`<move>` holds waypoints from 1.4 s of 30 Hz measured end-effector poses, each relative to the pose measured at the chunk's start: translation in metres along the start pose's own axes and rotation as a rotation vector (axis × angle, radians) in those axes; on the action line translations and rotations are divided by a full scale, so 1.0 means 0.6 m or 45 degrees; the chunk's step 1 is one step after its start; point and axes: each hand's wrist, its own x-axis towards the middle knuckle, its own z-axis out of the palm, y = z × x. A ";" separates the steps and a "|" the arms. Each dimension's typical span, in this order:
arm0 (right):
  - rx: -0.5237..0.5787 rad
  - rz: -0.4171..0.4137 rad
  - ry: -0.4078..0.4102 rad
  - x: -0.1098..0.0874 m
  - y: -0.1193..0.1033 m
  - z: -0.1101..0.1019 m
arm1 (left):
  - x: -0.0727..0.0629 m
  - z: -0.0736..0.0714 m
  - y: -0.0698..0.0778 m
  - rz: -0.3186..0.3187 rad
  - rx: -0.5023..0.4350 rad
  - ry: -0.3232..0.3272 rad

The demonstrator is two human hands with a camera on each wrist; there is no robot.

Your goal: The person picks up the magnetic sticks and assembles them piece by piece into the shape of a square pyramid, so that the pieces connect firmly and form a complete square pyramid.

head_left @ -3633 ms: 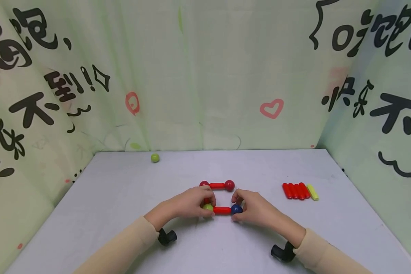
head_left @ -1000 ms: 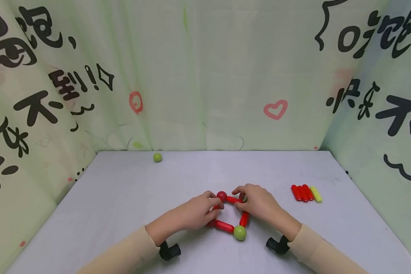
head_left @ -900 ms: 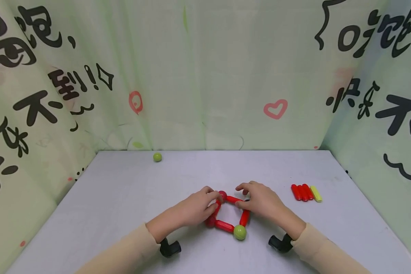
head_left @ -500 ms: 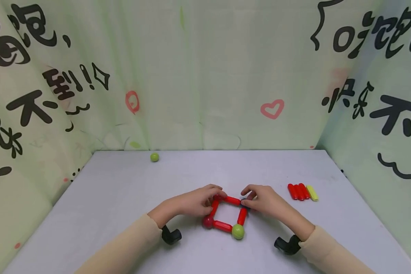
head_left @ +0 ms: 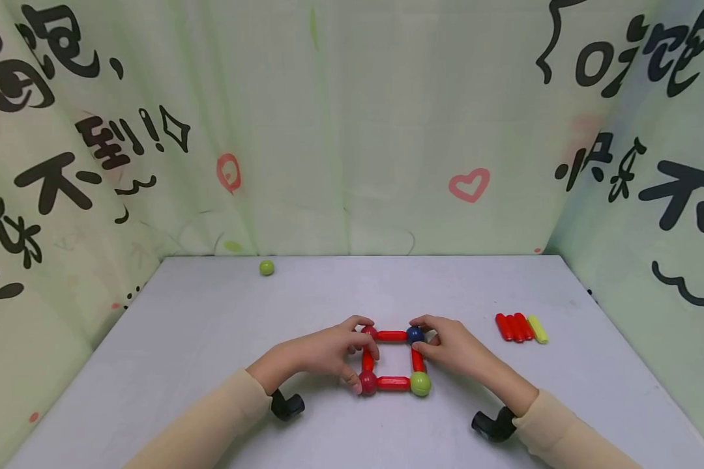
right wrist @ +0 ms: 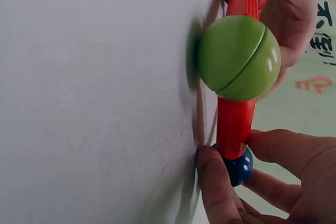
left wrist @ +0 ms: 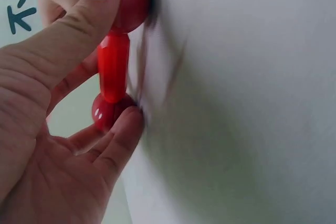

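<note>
A square frame of red rods and balls lies on the table, in the middle of the head view. Its corners are a far red ball (head_left: 369, 333), a near red ball (head_left: 367, 383), a green ball (head_left: 420, 383) and a blue ball (head_left: 414, 335). My left hand (head_left: 331, 352) spans the left side, thumb on the near red ball and fingers at the far one; a red rod (left wrist: 113, 67) runs between them. My right hand (head_left: 453, 344) pinches the blue ball, which is partly hidden by fingers in the right wrist view (right wrist: 240, 167).
Several loose red rods (head_left: 513, 327) and a yellow-green rod (head_left: 537, 329) lie side by side at the right on the white table (head_left: 223, 306). A loose green ball (head_left: 266, 268) sits near the back edge. Printed curtains (head_left: 352, 130) stand behind and at both sides.
Earlier the frame was open at its right; now a red rod closes that side, with one fewer loose red rod. It has also turned and straightened, and my left thumb has moved to the near red ball.
</note>
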 end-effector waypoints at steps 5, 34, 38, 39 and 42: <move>0.020 -0.007 -0.004 -0.001 0.002 0.003 | 0.001 0.004 0.000 -0.003 0.001 0.024; -0.466 0.074 0.385 -0.046 0.086 -0.071 | -0.021 -0.060 -0.094 0.009 -0.002 0.279; -0.562 0.095 0.421 -0.051 0.106 -0.080 | -0.027 -0.085 -0.115 -0.051 0.042 0.338; -0.568 0.099 0.423 -0.051 0.110 -0.081 | -0.026 -0.090 -0.120 -0.069 0.055 0.349; -0.567 0.098 0.419 -0.047 0.115 -0.085 | -0.024 -0.100 -0.130 -0.133 0.071 0.355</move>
